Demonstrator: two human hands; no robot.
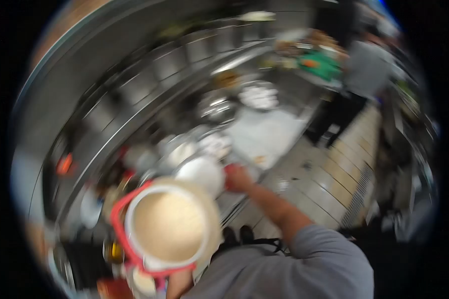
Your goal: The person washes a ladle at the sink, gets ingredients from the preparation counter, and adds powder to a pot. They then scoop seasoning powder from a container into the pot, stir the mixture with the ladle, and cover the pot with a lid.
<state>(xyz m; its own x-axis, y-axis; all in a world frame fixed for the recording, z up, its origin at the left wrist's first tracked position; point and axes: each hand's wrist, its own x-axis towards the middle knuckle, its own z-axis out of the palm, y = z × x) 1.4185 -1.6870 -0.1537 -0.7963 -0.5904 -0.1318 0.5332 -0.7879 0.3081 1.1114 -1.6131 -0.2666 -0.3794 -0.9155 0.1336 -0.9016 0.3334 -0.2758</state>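
Close to the camera is a large white bucket (167,226) with a pinkish-red band or handle about its rim and pale beige contents. My left hand (179,283) is at its lower edge by the red band and seems to grip it; the fingers are hidden. My right arm reaches forward over the counter. At its end my right hand (240,178) is closed on a small red item (230,177), too blurred to name. Just left of that hand is a round white container (202,174). Behind it sits a bowl of whitish pieces (215,144).
A pale board or sheet (267,134) covers part of the counter, near a metal bowl (218,108) and a bowl of white pieces (258,95). Metal bins (168,62) line the back. Another person (366,70) stands beyond by a green board (322,65). Floor tiles (344,159) lie right.
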